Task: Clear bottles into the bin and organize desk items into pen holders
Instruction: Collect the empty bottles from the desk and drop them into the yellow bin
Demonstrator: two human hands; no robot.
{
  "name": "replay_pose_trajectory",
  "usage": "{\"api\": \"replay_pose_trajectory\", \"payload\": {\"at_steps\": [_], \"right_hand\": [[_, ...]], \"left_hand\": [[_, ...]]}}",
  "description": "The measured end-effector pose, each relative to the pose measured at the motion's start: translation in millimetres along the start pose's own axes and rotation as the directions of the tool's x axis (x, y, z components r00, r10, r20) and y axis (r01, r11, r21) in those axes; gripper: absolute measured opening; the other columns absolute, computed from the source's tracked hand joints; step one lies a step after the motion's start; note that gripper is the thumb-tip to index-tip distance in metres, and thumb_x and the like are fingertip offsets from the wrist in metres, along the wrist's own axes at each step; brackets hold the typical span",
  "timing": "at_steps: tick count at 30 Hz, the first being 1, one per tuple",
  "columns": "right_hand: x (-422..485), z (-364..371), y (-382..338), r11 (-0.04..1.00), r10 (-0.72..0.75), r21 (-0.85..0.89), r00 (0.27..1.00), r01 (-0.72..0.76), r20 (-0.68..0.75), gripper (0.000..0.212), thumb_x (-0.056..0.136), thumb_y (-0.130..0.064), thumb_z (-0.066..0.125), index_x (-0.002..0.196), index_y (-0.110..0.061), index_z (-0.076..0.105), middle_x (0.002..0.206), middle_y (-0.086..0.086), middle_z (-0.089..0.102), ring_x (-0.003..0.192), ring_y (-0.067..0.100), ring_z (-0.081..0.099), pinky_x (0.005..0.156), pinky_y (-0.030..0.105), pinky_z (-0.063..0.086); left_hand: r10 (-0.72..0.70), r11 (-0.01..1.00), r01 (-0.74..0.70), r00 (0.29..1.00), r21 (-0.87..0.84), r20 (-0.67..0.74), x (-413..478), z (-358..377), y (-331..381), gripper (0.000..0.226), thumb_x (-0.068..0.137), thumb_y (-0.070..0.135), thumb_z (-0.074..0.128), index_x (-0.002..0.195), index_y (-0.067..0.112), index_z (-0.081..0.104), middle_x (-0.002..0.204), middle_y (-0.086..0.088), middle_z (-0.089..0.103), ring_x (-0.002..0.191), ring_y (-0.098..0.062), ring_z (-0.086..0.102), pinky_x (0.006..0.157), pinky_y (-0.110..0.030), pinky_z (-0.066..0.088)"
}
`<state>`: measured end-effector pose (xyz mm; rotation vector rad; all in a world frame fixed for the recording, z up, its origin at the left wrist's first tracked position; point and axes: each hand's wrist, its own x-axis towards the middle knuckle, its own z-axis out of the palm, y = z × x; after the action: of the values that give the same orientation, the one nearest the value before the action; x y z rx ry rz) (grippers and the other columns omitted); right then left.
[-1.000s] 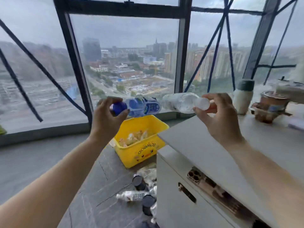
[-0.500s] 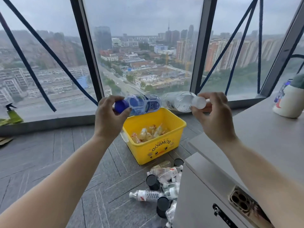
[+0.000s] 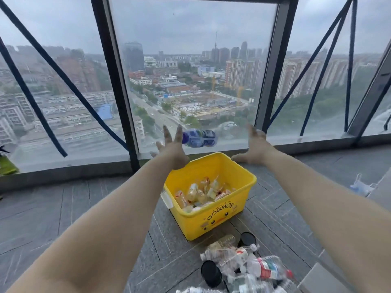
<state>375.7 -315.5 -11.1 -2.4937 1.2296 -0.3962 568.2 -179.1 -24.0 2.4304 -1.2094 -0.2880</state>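
Grip is gone on both sides: half a second back each hand pinched a bottle by its cap end, now the left hand [image 3: 171, 149] and right hand [image 3: 256, 144] are both let go, fingers spread wide. Blue bottle [image 3: 200, 138] hangs in mid-air on its side, just right of the left fingertips [image 3: 179, 129] and not touching them, above the far rim of the yellow bin [image 3: 211, 220] on the floor [image 3: 63, 208].

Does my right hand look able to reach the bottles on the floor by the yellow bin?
Probably yes: the right hand is open and empty, and the bottles lie uncovered on the near side of the yellow bin, with nothing in between.
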Motion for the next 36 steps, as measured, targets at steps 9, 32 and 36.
{"api": "replay_pose_trajectory", "payload": {"at_steps": [9,32,36], "right_hand": [[-50,2,8,0.999,-0.039,-0.017,0.999,0.039,0.027,0.075,0.083,-0.04,0.069,0.143,-0.016,0.031,0.147,0.01,0.036,0.132,0.03,0.039,0.105,0.043,0.038],[-555,-265,238,0.824,0.446,-0.128,0.772,-0.552,-0.453,0.056,0.089,-0.041,0.06,0.137,-0.019,0.04,0.143,0.002,0.041,0.131,0.02,0.039,0.102,0.032,0.035],[-670,-296,306,0.731,0.574,-0.013,0.624,-0.682,-0.53,0.056,0.088,-0.038,0.063,0.136,-0.019,0.042,0.143,0.002,0.042,0.13,0.018,0.041,0.1,0.028,0.034]], "left_hand": [[0.128,0.991,-0.127,0.991,-0.042,0.025,-56,8,-26,0.088,0.088,0.038,0.063,0.152,0.025,0.006,0.161,-0.006,0.004,0.147,-0.025,0.009,0.117,-0.054,0.015],[0.855,0.484,-0.793,0.518,-0.37,0.009,-367,108,390,0.055,0.084,0.036,0.068,0.134,0.022,0.051,0.136,-0.003,0.052,0.124,-0.02,0.048,0.098,-0.026,0.037],[0.912,0.395,-0.813,0.402,-0.428,0.078,-450,164,489,0.057,0.084,0.035,0.068,0.136,0.022,0.047,0.137,-0.007,0.052,0.125,-0.022,0.048,0.098,-0.027,0.039]]}}
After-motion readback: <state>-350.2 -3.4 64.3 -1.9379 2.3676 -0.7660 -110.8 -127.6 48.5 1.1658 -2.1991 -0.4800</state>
